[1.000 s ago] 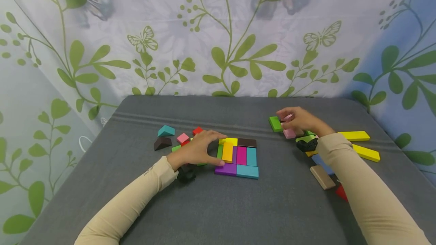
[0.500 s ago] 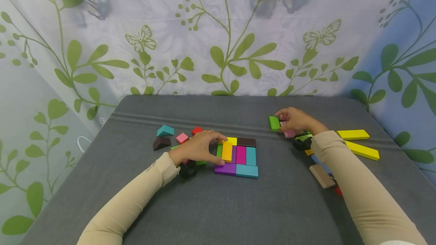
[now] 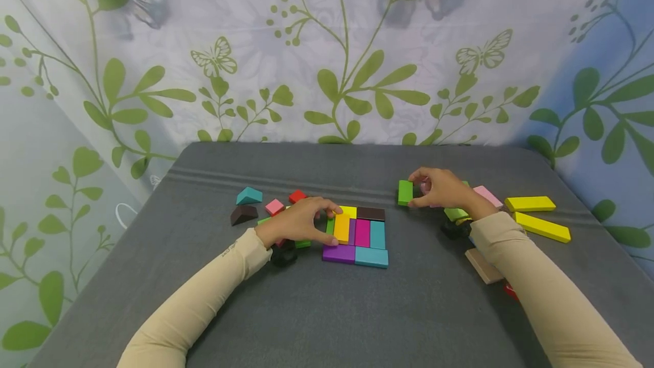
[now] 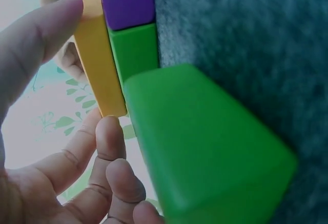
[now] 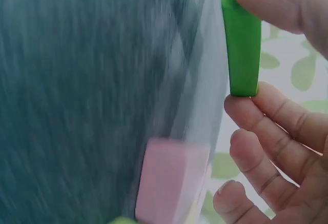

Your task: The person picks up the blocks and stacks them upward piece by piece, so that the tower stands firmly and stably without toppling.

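Observation:
My left hand pinches an orange block, thumb at its near end and fingers at its far end. That block lies on a flat patch of fitted blocks, among them a purple block, a magenta block and a dark brown block. Further right, my right hand holds a green block between thumb and fingertips. The right wrist view shows the thumb on one end of this green block and fingertips at the other. Below it there is a pink block.
Loose pieces lie left of the patch, including a teal triangular block, a brown triangular block and a red block. Around the right arm are two yellow blocks and a tan block. A patterned curtain hangs behind the grey table.
My right hand has taken hold of the green block and shifted it slightly left and nearer. A pink block behind that wrist has come into sight. The left hand stays nearly still.

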Tool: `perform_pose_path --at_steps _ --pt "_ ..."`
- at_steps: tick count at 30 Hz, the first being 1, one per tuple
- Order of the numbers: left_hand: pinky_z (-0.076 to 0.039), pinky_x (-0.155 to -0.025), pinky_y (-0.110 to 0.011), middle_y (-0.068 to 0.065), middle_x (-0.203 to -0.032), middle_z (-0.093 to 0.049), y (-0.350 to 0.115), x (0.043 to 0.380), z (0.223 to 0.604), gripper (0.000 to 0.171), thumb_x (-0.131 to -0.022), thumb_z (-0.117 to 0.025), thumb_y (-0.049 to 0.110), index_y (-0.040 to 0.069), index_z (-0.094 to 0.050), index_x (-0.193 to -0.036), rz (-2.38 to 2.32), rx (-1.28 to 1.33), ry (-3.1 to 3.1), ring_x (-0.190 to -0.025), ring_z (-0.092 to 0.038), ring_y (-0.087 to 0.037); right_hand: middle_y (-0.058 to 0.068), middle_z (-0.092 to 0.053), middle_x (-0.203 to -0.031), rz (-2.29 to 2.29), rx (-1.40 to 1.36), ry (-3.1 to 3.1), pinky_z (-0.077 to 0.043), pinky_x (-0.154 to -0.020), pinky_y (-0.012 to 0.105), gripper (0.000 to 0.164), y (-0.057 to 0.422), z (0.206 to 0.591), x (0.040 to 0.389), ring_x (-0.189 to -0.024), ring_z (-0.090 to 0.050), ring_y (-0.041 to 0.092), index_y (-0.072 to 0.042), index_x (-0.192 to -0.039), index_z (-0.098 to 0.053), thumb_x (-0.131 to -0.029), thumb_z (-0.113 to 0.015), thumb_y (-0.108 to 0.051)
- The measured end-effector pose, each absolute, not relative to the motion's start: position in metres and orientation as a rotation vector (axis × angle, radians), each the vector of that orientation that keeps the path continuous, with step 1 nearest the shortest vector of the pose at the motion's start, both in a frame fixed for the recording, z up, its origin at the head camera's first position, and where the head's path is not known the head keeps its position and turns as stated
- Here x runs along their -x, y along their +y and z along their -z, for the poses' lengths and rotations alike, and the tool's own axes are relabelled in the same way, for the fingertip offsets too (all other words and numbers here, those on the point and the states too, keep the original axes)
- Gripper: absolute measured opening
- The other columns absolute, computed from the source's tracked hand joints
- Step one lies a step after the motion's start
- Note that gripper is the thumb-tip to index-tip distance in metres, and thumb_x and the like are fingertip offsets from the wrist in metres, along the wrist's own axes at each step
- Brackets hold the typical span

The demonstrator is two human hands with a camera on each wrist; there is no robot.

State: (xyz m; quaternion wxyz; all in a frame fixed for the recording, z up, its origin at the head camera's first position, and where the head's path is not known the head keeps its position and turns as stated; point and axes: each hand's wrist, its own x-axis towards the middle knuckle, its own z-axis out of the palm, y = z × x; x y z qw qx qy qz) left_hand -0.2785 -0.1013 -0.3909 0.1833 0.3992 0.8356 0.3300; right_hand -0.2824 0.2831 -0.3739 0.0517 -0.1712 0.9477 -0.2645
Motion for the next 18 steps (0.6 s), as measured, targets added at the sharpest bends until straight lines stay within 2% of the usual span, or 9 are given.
perform_pose_path --at_steps 9,18 --pt "-0.050 -0.088 -0.030 -0.004 -0.115 -0.065 -0.102 0.278 0.391 0.062 -0.089 -0.092 0.026 0.002 -0.065 -0.140 -0.957 -1.084 2.337 -0.099 -0.054 -0.017 0.016 -0.072 -0.120 0.948 0.660 2.882 -0.054 -0.083 0.046 0.059 0.258 0.382 0.259 -0.098 -0.062 0.029 0.003 -0.129 -0.070 -0.083 -0.093 -0.026" --pt "-0.049 -0.087 -0.030 -0.004 -0.112 -0.063 -0.102 0.280 0.393 0.062 -0.090 -0.091 0.026 0.003 -0.065 -0.141 -0.969 -1.067 2.324 -0.099 -0.053 -0.018 0.017 -0.070 -0.125 1.195 0.661 2.791 -0.057 -0.082 0.035 0.058 0.241 0.396 0.237 -0.100 -0.063 0.026 0.003 -0.135 -0.067 -0.085 -0.090 -0.016"
